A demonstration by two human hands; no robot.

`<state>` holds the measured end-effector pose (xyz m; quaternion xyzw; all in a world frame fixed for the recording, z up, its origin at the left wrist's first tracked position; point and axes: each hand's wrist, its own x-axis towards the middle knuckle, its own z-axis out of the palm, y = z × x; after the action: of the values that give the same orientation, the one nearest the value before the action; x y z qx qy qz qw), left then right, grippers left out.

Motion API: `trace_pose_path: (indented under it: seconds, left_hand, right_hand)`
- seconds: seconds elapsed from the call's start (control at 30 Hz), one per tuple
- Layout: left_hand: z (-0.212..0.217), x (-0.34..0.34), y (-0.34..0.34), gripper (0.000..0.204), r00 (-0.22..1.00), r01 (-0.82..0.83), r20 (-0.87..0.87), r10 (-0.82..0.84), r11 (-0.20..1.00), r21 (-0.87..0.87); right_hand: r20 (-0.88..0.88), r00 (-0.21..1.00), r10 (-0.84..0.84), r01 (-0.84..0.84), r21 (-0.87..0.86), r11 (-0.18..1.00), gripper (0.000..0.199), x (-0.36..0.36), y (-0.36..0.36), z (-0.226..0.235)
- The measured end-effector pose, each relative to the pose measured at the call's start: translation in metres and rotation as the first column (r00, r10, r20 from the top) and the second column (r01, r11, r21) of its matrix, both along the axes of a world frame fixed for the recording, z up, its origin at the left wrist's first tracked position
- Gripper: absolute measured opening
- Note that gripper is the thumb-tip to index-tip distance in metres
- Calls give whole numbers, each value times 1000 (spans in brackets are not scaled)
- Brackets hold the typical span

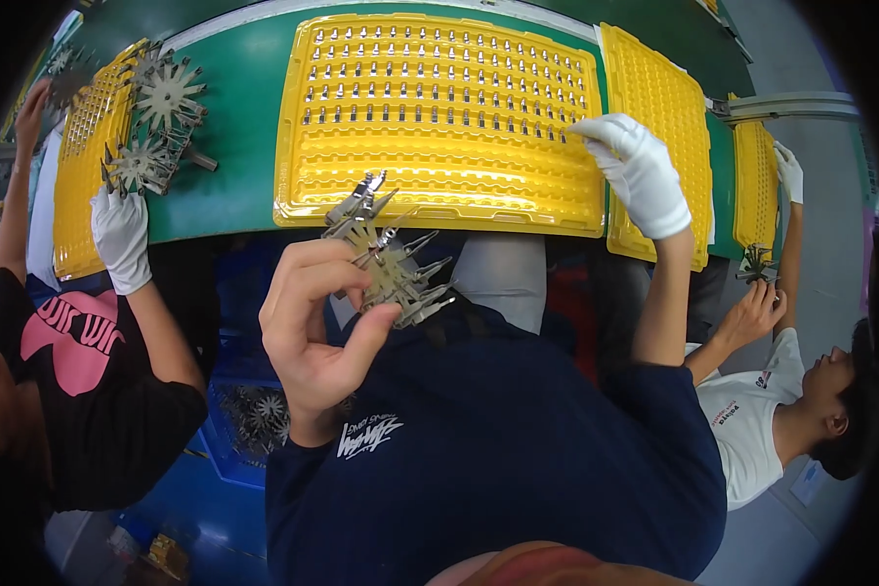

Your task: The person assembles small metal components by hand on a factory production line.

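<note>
My bare left hand [317, 322] grips a star-shaped metal holder [391, 269] with many radiating prongs, some tipped with shiny small parts. It is held tilted in front of the near edge of a yellow plastic tray [439, 215]. Small upright metal parts [391, 70] fill several rows in the far half of that tray; its nearer rows show bare slots. Over the tray's right edge is my white-gloved right hand [640, 171], fingers pinched together at the end of the nearest filled row. Whatever sits between those fingertips is hidden.
A second yellow tray [659, 127] lies right of mine on the green table [230, 107]. At left, a co-worker's gloved hand [120, 234] touches star-shaped holders [166, 98] beside another tray. A co-worker at right holds a holder [755, 262]. A blue crate [227, 459] of holders stands below, left.
</note>
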<state>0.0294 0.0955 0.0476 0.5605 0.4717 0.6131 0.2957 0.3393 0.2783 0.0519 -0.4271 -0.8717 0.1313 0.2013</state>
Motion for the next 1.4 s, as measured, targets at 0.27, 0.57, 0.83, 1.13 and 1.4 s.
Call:
trace_pose_path:
  seconds: [0.27, 0.57, 0.83, 1.13, 1.4]
  left_hand:
    - [6, -13, 2, 25, 975, -10, -221, 9, 1000, -2]
    - [3, -4, 1, 21, 978, 0, -208, 0, 1000, 4]
    - [2, -4, 0, 15, 990, 8, -138, 3, 997, 76]
    - [17, -17, 1, 13, 935, -141, -306, 176, 981, 135]
    - [14, -16, 2, 18, 877, -173, -416, 240, 966, 193]
  right_hand:
    - [219, 958, 184, -185, -18, 983, 18, 0, 35, -20]
    - [335, 897, 289, -371, 215, 903, 23, 8, 44, -30]
    - [259, 898, 355, -419, 259, 871, 28, 15, 51, -36]
    - [-137, 977, 162, -155, 57, 986, 23, -18, 2, -5]
    - [-331, 938, 103, -149, -115, 982, 17, -67, -47, 15]
